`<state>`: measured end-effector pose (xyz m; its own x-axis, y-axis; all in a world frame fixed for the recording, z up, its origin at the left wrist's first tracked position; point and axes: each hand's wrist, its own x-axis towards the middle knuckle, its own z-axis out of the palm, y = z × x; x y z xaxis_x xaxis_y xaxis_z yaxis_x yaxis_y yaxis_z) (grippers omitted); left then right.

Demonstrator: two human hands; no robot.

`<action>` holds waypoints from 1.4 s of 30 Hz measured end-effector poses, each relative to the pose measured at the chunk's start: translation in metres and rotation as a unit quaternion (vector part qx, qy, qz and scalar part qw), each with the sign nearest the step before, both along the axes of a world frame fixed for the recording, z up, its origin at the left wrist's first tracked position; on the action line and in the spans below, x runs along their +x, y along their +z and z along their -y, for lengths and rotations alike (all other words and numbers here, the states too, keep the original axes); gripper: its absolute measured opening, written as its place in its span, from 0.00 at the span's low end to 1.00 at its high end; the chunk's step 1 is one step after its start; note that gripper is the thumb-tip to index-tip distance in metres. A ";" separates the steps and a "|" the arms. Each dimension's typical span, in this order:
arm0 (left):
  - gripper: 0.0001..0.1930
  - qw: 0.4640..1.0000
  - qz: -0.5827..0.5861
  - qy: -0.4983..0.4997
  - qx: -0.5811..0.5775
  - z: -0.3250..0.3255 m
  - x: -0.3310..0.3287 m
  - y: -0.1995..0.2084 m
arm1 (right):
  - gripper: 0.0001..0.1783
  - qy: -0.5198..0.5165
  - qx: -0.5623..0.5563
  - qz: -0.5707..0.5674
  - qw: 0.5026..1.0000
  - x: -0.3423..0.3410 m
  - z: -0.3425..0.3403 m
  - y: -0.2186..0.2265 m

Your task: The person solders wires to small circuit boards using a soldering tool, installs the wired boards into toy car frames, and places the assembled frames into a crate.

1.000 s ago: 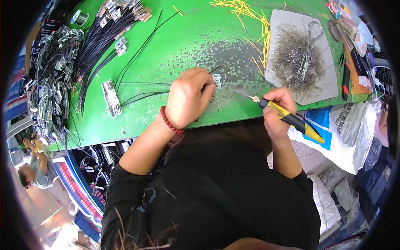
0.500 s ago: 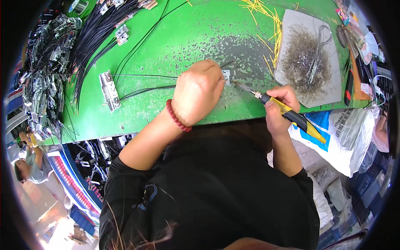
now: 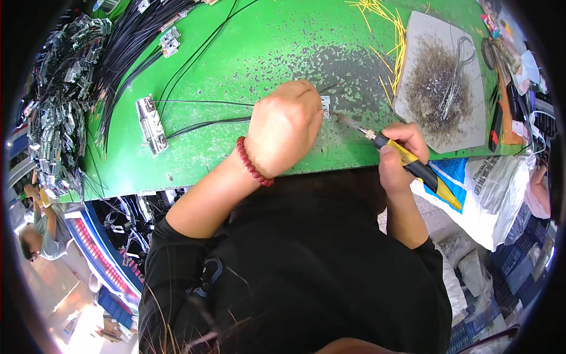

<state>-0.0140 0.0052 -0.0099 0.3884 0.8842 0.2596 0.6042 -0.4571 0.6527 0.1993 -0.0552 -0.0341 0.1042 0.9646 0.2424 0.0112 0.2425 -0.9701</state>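
Note:
My right hand (image 3: 402, 154) is closed round a yellow and black soldering iron (image 3: 417, 170). The iron's tip points left, close to a small silver part (image 3: 325, 106) that shows just past the fingers of my left hand (image 3: 288, 125). Those fingers curl downward and closed at that part, with their tips hidden beneath the hand. Black wires (image 3: 213, 125) run from under my left hand to a metal-and-white connector piece (image 3: 152, 125) on the green table.
Tangled metal parts (image 3: 56, 124) and bundled black cables (image 3: 132, 44) lie at the left. Yellow strips (image 3: 394, 44) sit beside a scorched grey board (image 3: 477, 118) holding solder wire (image 3: 451, 88). A white bag (image 3: 492, 200) hangs below the table edge. Another person (image 3: 47, 233) is at far left.
The soldering iron's tip has shifted slightly right with my right hand. My left hand stays nearly in place; the whole view has moved a little.

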 end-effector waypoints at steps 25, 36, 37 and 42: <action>0.02 0.999 -0.034 -0.032 -0.005 -0.005 0.000 0.005 | 0.12 0.001 0.002 0.001 1.000 0.003 0.002 0.001; 0.02 0.997 -0.055 -0.048 -0.031 -0.009 0.000 0.010 | 0.10 0.018 -0.009 0.026 0.999 0.000 0.000 0.006; 0.02 0.997 -0.052 -0.049 -0.029 -0.009 0.000 0.010 | 0.10 0.022 -0.007 0.025 0.999 -0.001 0.000 0.006; 0.03 0.997 -0.047 -0.047 -0.025 -0.008 -0.001 0.009 | 0.10 0.029 0.000 0.044 0.999 -0.001 -0.002 0.005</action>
<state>-0.0150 0.0137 -0.0009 0.4912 0.8533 0.1750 0.6195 -0.4834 0.6185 0.1988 -0.0535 -0.0293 0.0264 0.9684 0.2480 0.0820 0.2452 -0.9660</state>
